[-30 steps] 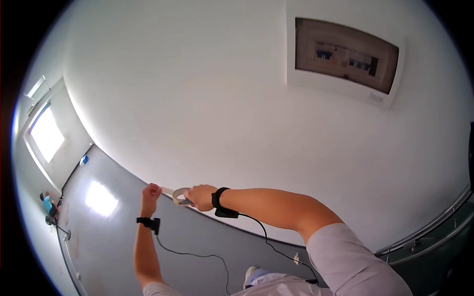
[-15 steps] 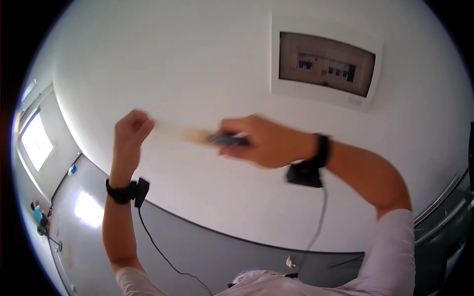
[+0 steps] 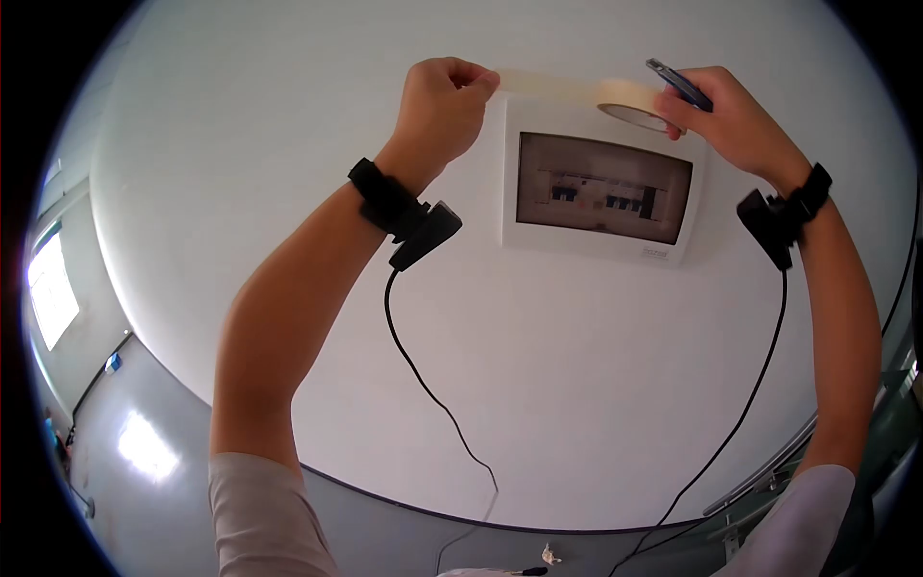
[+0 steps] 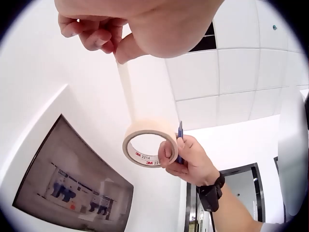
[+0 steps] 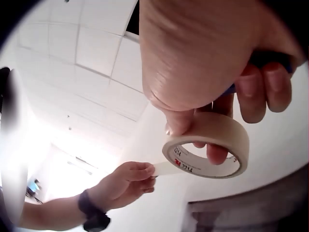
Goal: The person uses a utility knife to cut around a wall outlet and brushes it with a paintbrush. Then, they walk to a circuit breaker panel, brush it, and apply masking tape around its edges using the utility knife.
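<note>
My left hand (image 3: 437, 111) pinches the free end of a cream tape strip (image 3: 546, 87) between thumb and fingers. The strip runs taut to a roll of masking tape (image 3: 627, 93), which my right hand (image 3: 735, 125) holds, with fingers through its core and the thumb on its outside. A blue utility knife (image 3: 683, 87) is also gripped in the right hand. In the left wrist view the roll (image 4: 150, 126) shows "3M 2214" printed inside. Both hands are raised near the top edge of a breaker box (image 3: 601, 238) on the wall.
The breaker box has a dark see-through cover (image 3: 606, 188). White wall (image 3: 385, 385) surrounds it. Cables (image 3: 423, 385) hang from both wrist cameras. A metal railing (image 3: 760, 471) stands at lower right, and grey floor (image 3: 173, 404) lies at lower left.
Both hands have risen from low at the wall's foot to the breaker box's top edge, with the strip stretched between them. The strip looks longer now.
</note>
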A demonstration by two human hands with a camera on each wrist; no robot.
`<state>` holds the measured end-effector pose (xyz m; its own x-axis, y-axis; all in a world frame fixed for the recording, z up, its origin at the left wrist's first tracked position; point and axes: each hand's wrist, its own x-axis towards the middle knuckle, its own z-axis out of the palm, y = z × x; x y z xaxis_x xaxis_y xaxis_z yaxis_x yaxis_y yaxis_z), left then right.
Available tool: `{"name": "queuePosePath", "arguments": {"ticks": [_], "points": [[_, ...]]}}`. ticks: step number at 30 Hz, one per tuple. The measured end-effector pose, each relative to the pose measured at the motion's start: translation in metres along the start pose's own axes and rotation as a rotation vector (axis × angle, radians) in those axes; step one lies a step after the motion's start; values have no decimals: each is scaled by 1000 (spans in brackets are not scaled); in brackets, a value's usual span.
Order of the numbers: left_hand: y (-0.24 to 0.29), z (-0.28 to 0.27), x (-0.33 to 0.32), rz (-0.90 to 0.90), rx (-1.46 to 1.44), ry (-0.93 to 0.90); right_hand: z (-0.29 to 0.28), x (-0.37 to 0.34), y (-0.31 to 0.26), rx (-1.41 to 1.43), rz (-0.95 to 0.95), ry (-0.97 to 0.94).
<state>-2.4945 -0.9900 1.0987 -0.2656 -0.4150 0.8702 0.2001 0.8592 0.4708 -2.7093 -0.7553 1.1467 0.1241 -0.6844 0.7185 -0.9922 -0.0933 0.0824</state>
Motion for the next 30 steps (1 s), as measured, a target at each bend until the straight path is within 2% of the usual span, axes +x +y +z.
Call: {"name": "queuePosePath", "arguments": {"ticks": [1, 3, 7, 8, 10, 11, 12, 15, 17, 18, 19, 21, 22, 23, 24, 27, 29, 30], "points": [[0, -1, 2, 10, -3, 0, -1, 4, -5, -7, 0, 8], [1, -4, 10, -33, -2, 66, -4, 16, -8, -296, 155, -35], [-10, -12, 21, -28, 26, 73, -2, 18, 3, -284, 185, -24], [-13, -15, 24, -8, 31, 73, 0, 13, 18, -136, 25, -11], [-15, -20, 27, 17, 26, 78, -17, -2, -6, 112, 146, -163], [-15, -23, 28, 25, 24, 82, -20, -6, -5, 103, 147, -164], [-14, -26, 29, 33, 23, 85, -24, -10, 0, 275, 181, -220], [-11, -28, 33, 64, 70, 57, -24, -19, 10, 350, 222, -211], [-14, -16, 30, 37, 81, 30, -16, -19, 32, -198, 80, 136], [-15, -12, 27, 19, 105, 16, -29, -17, 24, -435, 255, 16], [-15, -11, 28, 19, 105, 16, -36, -20, 26, -435, 255, 15], [-14, -11, 30, 8, 67, 75, -50, -37, 37, -185, 140, -57], [-16, -12, 31, 12, 72, 84, -53, -47, 34, 0, 84, -35], [-17, -12, 33, 16, 72, 102, -61, -54, 32, 1, 74, -35], [-14, -12, 32, 21, 73, 116, -71, -60, 30, 160, 186, -62], [-9, 0, 30, -10, 48, 89, -77, -59, 48, 175, 255, -58], [-14, 15, 32, -34, 27, 92, -68, -56, 56, -571, 220, 68], [-20, 21, 32, -55, 16, 113, -63, -56, 44, -530, 353, 71]]}}
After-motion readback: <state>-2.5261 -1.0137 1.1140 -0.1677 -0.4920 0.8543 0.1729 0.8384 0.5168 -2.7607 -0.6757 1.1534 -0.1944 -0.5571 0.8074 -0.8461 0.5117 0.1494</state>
